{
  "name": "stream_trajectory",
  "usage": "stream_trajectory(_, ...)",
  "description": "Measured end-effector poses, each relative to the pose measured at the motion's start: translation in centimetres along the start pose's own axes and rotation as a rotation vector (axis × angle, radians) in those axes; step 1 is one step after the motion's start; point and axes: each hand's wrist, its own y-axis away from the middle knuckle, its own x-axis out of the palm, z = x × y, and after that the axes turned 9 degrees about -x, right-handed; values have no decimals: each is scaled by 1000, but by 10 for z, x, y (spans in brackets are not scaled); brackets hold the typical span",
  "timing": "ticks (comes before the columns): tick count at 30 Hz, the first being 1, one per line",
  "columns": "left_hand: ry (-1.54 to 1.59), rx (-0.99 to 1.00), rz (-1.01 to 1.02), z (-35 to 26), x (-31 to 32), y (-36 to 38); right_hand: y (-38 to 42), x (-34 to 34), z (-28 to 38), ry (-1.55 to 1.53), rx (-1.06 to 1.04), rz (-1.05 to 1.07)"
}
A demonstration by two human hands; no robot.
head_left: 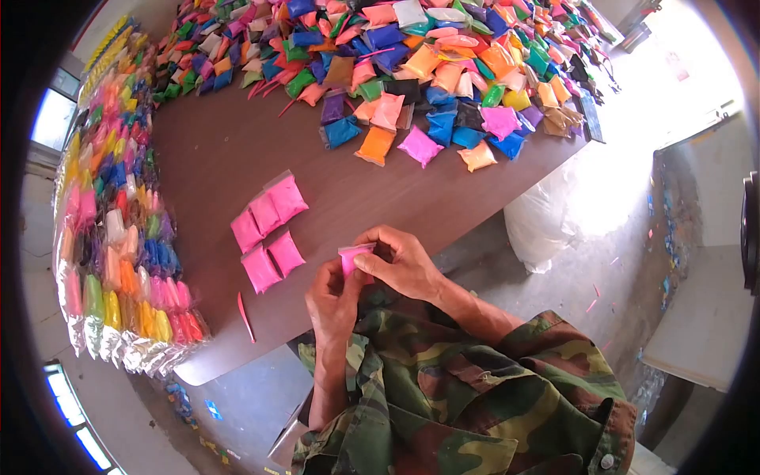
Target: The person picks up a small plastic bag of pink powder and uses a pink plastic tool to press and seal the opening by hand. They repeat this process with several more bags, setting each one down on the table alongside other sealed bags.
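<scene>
A small clear bag of pink clay-like material [354, 255] is held up close to my body at the table's near edge. My left hand [331, 297] pinches its lower left side. My right hand [405, 263] grips the top and right side, thumb across the front. Part of the bag is hidden behind the fingers. To the left, several matching pink bags [261, 269] lie flat on the brown table [198, 158] in two short rows. A thin pinkish-red plastic stick [246, 318] rests nearer the front edge.
A big heap of small colored bags [419, 59] covers the table's far side. Long strips of packed colored bags [119, 253] are stacked along the left edge. A white sack [542, 222] stands on the floor at right, with scraps scattered beyond.
</scene>
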Motion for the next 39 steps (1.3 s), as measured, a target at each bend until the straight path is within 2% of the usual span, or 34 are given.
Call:
stream_trajectory(4,-155,93,-72,4,1,-1,-5,-3,-1,215,-162,138)
stream_trajectory(7,-146,62,-74,0,6,2,-5,-6,-5,67,11,98)
stream_trajectory(10,27,-5,-42,2,10,2,-5,-10,-8,-14,21,80)
stream_trajectory(13,151,12,-43,7,12,6,-6,-9,-9,27,-54,23)
stream_trajectory(18,124,0,7,18,2,6,-10,-16,-8,-2,-15,104)
stream_trajectory(21,127,2,0,24,-1,3,-10,-13,-1,-75,86,127)
stream_trajectory(24,156,16,-9,32,2,4,-12,-16,-3,-6,17,191)
stream_trajectory(27,191,3,-5,30,0,5,-13,-20,7,-21,106,242)
stream_trajectory(30,242,-35,6,29,-3,1,-14,-17,8,39,120,217)
stream_trajectory(33,243,-35,44,24,-5,1,-14,-14,7,212,49,208)
stream_trajectory(39,177,-65,83,13,-6,4,-8,-16,-5,128,36,157)
